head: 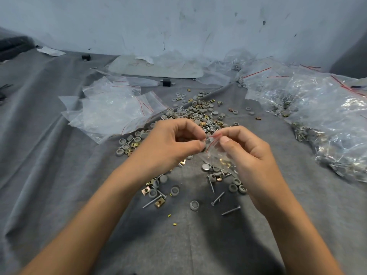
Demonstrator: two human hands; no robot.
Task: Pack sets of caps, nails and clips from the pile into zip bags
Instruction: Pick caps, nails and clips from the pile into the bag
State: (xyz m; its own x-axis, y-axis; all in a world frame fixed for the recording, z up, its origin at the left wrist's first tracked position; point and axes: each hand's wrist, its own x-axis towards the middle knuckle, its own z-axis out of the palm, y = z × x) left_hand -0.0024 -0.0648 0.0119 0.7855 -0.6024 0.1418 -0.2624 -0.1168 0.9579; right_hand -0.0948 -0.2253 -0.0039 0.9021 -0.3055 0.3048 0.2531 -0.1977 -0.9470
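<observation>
Both hands meet over the middle of the grey cloth. My left hand (174, 141) and my right hand (246, 149) each pinch the red-striped mouth of a small clear zip bag (213, 153). The bag hangs between them with brass clips and grey parts visible inside. Under and beyond the hands spreads the pile (198, 114) of grey round caps, nails and brass clips. Loose nails (231, 210) and caps (194, 205) lie nearer to me.
A stack of empty zip bags (111, 110) lies at the left of the pile. Filled bags (325, 120) are heaped at the right. A flat white board (156, 67) and a small black block (166, 82) sit at the back by the wall.
</observation>
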